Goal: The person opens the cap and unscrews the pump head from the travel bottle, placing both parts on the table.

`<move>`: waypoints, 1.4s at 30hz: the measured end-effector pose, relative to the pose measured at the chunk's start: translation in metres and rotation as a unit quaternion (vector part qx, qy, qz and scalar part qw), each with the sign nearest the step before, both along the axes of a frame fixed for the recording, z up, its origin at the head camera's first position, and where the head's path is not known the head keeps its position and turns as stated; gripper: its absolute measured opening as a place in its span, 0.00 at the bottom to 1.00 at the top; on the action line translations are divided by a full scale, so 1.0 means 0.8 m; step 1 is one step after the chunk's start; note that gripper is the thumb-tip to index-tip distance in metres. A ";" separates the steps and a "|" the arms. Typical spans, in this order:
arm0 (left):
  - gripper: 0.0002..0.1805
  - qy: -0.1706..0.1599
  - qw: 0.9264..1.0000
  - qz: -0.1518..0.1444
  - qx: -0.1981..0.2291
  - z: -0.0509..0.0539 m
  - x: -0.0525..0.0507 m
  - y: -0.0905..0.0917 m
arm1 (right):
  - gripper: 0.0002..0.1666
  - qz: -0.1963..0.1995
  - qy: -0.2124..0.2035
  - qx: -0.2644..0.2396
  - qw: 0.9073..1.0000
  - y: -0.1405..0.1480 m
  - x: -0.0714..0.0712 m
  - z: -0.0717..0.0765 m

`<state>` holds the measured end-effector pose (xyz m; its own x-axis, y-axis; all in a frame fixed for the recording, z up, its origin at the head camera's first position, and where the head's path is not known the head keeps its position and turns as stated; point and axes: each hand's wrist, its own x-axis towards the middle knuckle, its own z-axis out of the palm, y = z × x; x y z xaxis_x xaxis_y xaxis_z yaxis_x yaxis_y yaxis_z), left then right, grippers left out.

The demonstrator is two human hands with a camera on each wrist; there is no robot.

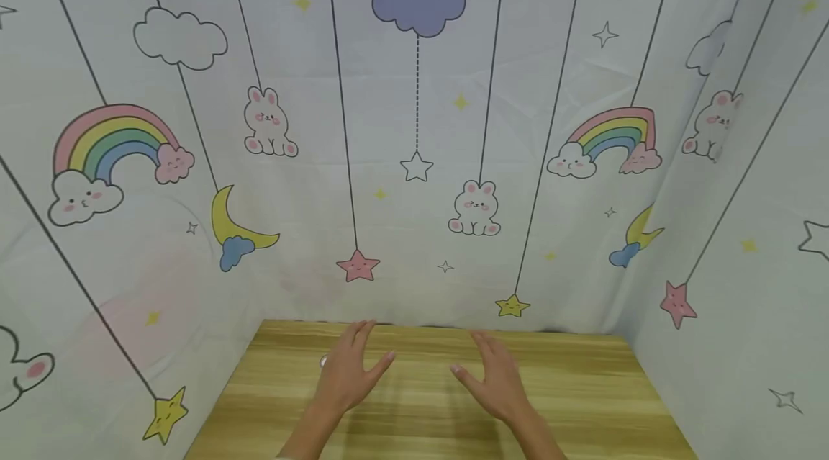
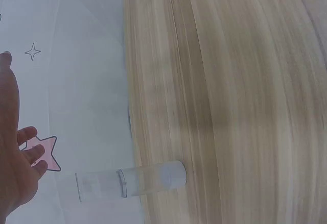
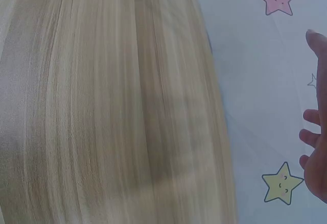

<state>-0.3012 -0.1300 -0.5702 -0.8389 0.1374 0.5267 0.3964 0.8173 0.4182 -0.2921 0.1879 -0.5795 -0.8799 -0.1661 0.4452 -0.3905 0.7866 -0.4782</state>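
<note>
In the head view my left hand (image 1: pixel 347 373) is held over the left part of the wooden table (image 1: pixel 427 409), fingers extended and thumb apart, with nothing in its grasp. My right hand (image 1: pixel 500 379) mirrors it on the other side, likewise holding nothing. Nearest the left hand is a clear cylindrical container (image 2: pixel 145 180) with a white end (image 2: pixel 173 175) at the tabletop and a ring partway along it. From the head view, the left hand covers most of that container, and only a small whitish edge (image 1: pixel 324 361) shows. Only part of each hand appears in its own wrist view.
A pale fabric backdrop (image 1: pixel 414 230) hangs behind the table and along both sides, printed with rainbows, rabbits, clouds, moons and stars. The table's back edge (image 1: pixel 557 332) runs along the foot of the fabric.
</note>
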 end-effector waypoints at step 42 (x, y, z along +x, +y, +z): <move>0.42 -0.012 0.999 0.032 -0.003 -0.013 0.007 -0.046 | 0.49 0.025 -0.015 0.007 1.000 -0.034 0.001 0.011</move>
<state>-0.2957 -0.1665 -0.5803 -0.8586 0.0855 0.5054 0.3324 0.8434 0.4220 -0.2913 0.1608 -0.5707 -0.8832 -0.2158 0.4164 -0.4152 0.7728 -0.4800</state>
